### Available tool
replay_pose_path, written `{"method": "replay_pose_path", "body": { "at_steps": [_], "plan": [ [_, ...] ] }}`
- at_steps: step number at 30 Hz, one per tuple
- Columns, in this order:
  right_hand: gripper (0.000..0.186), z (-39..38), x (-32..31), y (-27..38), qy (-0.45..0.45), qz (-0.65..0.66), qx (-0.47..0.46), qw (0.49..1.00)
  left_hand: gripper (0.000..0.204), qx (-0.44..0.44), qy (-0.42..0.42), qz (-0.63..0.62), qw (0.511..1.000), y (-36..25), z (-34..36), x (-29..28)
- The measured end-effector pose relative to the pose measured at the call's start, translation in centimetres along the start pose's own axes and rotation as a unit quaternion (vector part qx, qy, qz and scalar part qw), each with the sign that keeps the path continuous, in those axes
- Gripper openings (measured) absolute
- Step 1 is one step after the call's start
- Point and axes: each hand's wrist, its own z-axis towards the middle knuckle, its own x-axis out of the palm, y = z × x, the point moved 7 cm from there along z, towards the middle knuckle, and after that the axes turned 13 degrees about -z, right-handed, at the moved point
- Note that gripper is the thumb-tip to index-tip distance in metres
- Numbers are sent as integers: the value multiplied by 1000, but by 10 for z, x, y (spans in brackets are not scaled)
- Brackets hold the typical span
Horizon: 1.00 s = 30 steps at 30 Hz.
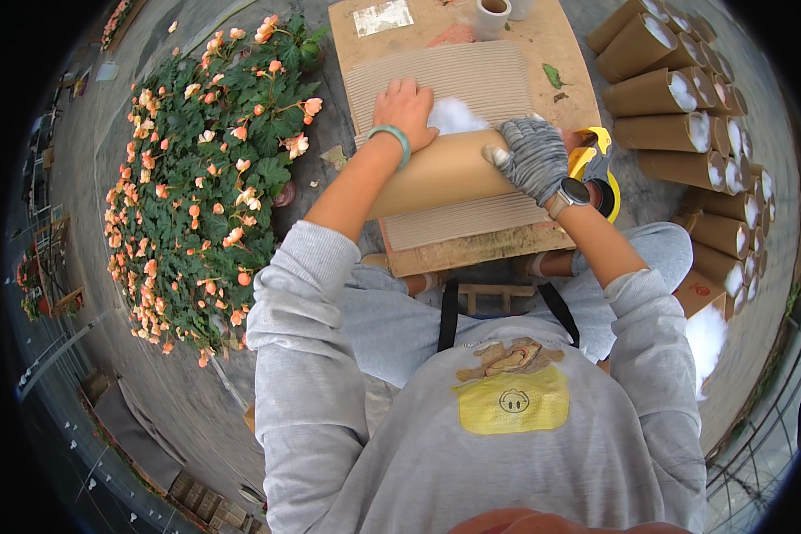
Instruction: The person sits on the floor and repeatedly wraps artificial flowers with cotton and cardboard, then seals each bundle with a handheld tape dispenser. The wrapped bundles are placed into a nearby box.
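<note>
Brown paper, curled into a roll (440, 175), lay before us toward twelve o'clock, on a ribbed cardboard sheet (498, 67) spread over a worn wooden board (445, 258). White fluff (454, 116) showed along its far side.

Our bare left hand (405, 114), at twelve o'clock with a green bangle (390, 145) at its wrist, lay across the roll's left part; its fingers stretched nearly straight and close together, the thumb reaching to the right. Our right hand (532, 160), gloved in grey and between one and two o'clock, covered the roll's right end, thumb on the near face, fingers over the far edge; we could not tell how tightly they closed.

For markings, we saw a pale rectangular label (383, 17) on the board at twelve, its small print too faint for us to read. Toward three o'clock, a cardboard box (696, 292) bore a red printed mark, also illegible. At five, our grey sweatshirt (543, 472) carried a yellow patch (513, 400) with a line-drawn smiley.

A yellow tape dispenser (603, 147) sat just beside our right hand at two o'clock, near stacked brown tubes (654, 132) filled with white. Peach-coloured flowers (196, 209) filled ten o'clock.
</note>
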Motion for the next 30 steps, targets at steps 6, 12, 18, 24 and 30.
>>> {"method": "replay_pose_path", "body": {
  "at_steps": [6, 12, 18, 24, 30],
  "plan": [
    [45, 1, -15, 1, -25, -11, -2, 1000, 51, 13, 212, -436, 874, -11, 15, 33],
    [59, -76, -28, 26, -254, -29, -67, 964, 53, 183, 84, -223, 954, -39, -76, 38],
    [59, -88, -2, 20, -194, -29, -40, 980, 54, -71, 330, -488, 805, -10, -61, 36],
    [63, -86, -4, 23, -184, -53, -41, 981, 43, 200, 169, -255, 931, -26, -9, 33],
    [64, -95, 5, 19, -155, -37, -2, 987, 45, 304, 232, -400, 833, -41, -36, 56]
  ]
}}
